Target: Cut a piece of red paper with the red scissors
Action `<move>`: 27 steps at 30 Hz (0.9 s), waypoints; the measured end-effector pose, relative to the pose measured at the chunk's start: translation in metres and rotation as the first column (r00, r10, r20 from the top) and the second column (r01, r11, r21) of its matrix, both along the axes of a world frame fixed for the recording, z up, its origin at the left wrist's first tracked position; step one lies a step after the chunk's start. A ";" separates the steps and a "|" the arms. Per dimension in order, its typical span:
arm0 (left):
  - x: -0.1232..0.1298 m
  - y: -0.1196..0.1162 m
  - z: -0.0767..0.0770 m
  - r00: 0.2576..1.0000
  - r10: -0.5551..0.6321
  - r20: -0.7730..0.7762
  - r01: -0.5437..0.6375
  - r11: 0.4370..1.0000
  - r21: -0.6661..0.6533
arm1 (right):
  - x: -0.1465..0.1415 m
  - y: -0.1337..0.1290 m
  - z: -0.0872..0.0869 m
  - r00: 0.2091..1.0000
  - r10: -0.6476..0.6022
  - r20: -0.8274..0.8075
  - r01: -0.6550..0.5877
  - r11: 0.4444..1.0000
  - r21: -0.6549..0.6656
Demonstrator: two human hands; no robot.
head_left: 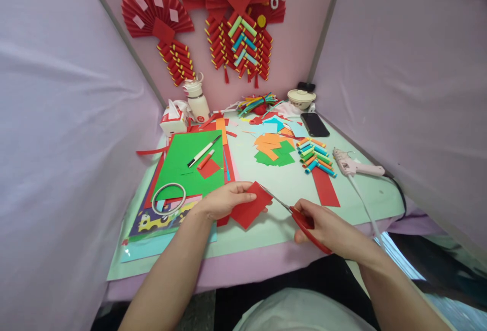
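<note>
A tape ring (169, 198) lies on stacked colored sheets at the left of the table (251, 237), below a green sheet (186, 161) carrying a marker pen (203, 151). A tissue box (173, 120) and a white bottle (197, 100) stand behind the sheet.

The left hand (224, 200) pinches a red paper square (251, 205), thumb on top, holding it just above the table's front edge. The right hand (327, 227) is closed around the red handles of the scissors (297, 217); the blade tips meet the square's right edge.

Right of center lie orange and green paper scraps (274, 151), rolled paper tubes (315, 156), a red strip (325, 186), a phone (314, 124) and a glue gun (355, 166).
</note>
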State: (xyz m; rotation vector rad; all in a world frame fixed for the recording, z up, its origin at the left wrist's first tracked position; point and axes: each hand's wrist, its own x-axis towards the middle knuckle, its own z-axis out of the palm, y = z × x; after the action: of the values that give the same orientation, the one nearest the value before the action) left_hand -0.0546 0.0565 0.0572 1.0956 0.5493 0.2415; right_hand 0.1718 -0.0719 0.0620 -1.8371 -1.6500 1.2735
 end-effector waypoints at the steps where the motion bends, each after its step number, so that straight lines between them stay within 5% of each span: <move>1: 0.000 0.000 0.000 1.000 0.002 0.001 -0.002 1.000 0.001 | 0.001 0.000 0.001 1.000 0.004 -0.001 -0.004 1.000 -0.014; 27: -0.002 0.000 -0.004 1.000 0.005 0.016 -0.006 1.000 0.029 | 0.002 -0.003 -0.001 0.998 0.000 -0.066 0.000 1.000 -0.008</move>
State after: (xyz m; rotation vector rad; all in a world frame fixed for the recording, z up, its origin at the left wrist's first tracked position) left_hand -0.0564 0.0567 0.0535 1.1198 0.5361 0.2637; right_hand 0.1739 -0.0748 0.0610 -1.7794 -1.6124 1.3281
